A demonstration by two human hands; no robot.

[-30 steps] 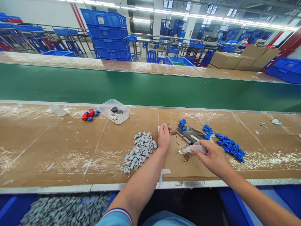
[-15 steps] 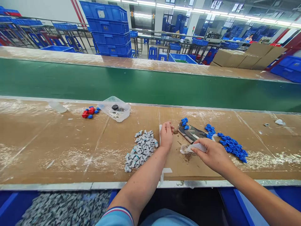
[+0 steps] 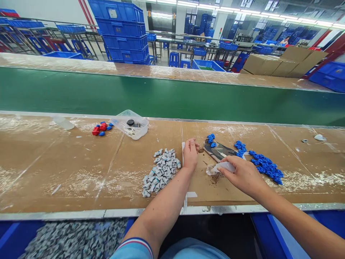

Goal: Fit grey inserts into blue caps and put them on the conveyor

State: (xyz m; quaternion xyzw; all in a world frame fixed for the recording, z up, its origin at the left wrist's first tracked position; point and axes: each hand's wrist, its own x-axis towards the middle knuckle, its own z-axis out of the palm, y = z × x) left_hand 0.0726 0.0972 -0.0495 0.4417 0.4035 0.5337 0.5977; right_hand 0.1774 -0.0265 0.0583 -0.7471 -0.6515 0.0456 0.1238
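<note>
Matt brown cardboard surface [image 3: 81, 162], scuffed and dusted white, taped at the seams. Clear glossy plastic bottle [image 3: 222, 167] in the right grip [image 3: 244, 176]. Smooth blue plastic pieces [image 3: 265, 168]; dull grey plastic pieces [image 3: 160, 172]. Translucent plastic tub [image 3: 130, 124]. Matt green belt [image 3: 161, 99]. Bare metal edge strip [image 3: 81, 214].

The right hand [image 3: 242, 174] with its small bottle [image 3: 222, 167] edged slightly leftward.

The white label on the stacked blue crates [image 3: 118, 30] seems unreadable.
</note>
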